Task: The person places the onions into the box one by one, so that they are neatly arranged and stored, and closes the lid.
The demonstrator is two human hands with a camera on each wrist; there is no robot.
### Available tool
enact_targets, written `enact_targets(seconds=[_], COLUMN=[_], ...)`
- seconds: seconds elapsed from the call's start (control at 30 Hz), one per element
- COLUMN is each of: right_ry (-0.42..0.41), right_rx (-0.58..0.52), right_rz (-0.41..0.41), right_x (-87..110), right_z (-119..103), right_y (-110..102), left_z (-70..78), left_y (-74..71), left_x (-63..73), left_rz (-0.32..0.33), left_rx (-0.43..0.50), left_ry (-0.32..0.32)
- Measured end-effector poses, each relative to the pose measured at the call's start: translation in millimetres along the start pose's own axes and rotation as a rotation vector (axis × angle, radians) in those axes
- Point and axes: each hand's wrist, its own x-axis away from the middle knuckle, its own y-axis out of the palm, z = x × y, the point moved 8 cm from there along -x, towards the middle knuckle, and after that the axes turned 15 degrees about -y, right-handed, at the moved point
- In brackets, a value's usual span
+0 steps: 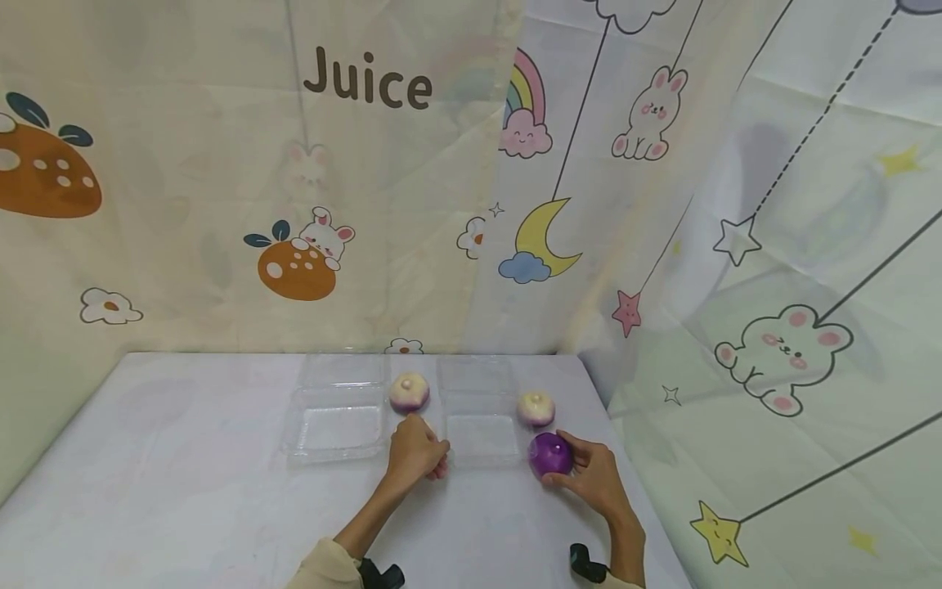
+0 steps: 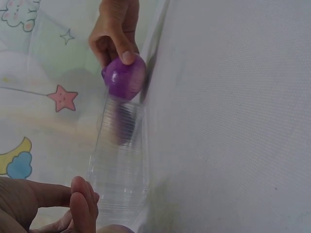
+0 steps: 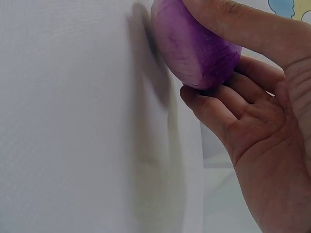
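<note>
My right hand grips a purple turnip between thumb and fingers, near the right end of the table. The right wrist view shows this turnip shading from deep purple to pale pink. My left hand, its fingers bent, pinches the left edge of the right-hand clear plastic container, an open box with its lid folded back. In the left wrist view the fingertips overlap that container's edge. Two white-topped turnips with purple undersides lie behind the hands, one between the containers, the other to the right.
A second clear container, lid folded back, stands to the left on the white table. Printed curtains hang behind the table and along its right side.
</note>
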Motion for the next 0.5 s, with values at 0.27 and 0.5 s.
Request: enact_targets(seconds=[0.27,0.5], right_ry=[0.009,0.008], right_rx=[-0.004,0.010], right_rz=[-0.006,-0.003], right_x=[0.3,2.3], right_z=[0.1,0.8], right_y=[-2.5,-4.9], left_z=[-0.7,-2.3], left_y=[1.1,0.6], left_x=[-1.3,-0.9], left_rz=[0.011,0.016], left_rx=[0.003,0.001], left_ry=[0.009,-0.005])
